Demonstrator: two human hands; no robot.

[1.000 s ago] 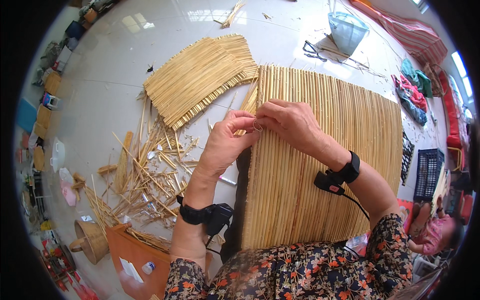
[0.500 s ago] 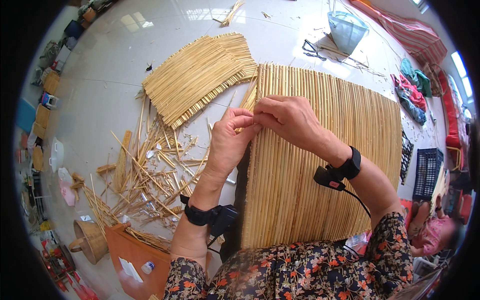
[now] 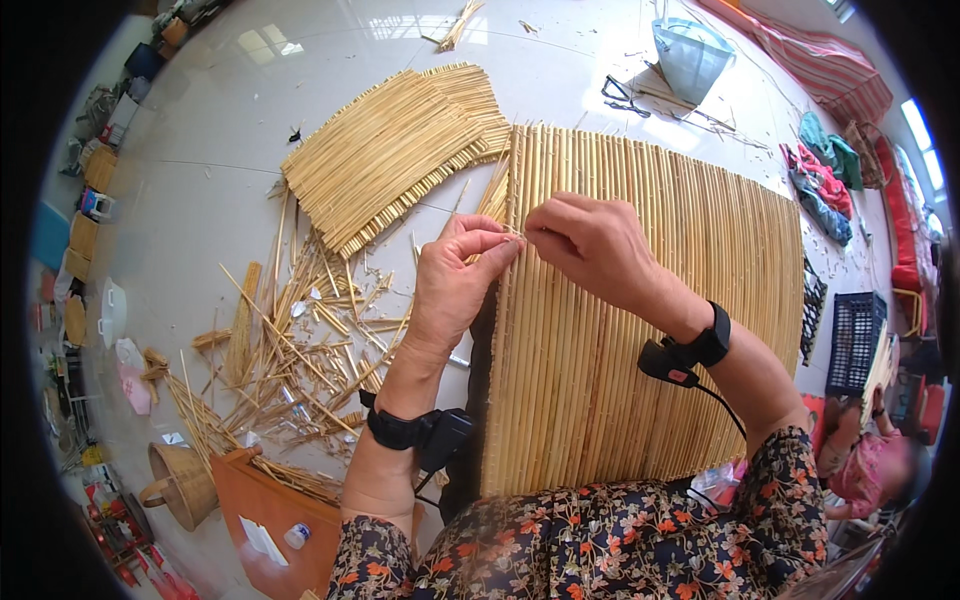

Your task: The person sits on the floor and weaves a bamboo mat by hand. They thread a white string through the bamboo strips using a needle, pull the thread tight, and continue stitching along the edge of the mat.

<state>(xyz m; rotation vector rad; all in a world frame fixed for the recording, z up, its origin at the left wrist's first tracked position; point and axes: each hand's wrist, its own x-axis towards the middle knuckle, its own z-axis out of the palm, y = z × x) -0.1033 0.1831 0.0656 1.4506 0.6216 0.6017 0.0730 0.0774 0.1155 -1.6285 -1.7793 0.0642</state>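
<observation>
A large mat of straw-coloured reed stalks (image 3: 640,400), laid side by side and stitched in rows, lies across my lap. My left hand (image 3: 452,285) is closed in a pinch at the mat's left edge, thumb and index finger pressed together there. Just right of it, above the stalks, my right hand (image 3: 598,248) is closed with thumb and fingertips together. A short pale strand seems to show between the two sets of fingertips, too thin to name surely. Whatever sits inside the right fingertips is hidden.
Finished reed mats (image 3: 390,150) lie stacked on the tiled floor beyond. Loose stalks and scraps (image 3: 310,330) litter the left side, near a woven basket (image 3: 183,485) and a wooden stool (image 3: 270,510). A blue bucket (image 3: 692,62) stands far right. Another person (image 3: 865,470) sits at right.
My right hand has drawn slightly right, opening a small gap from the left fingertips. My left hand stays at the mat's edge, almost unmoved.
</observation>
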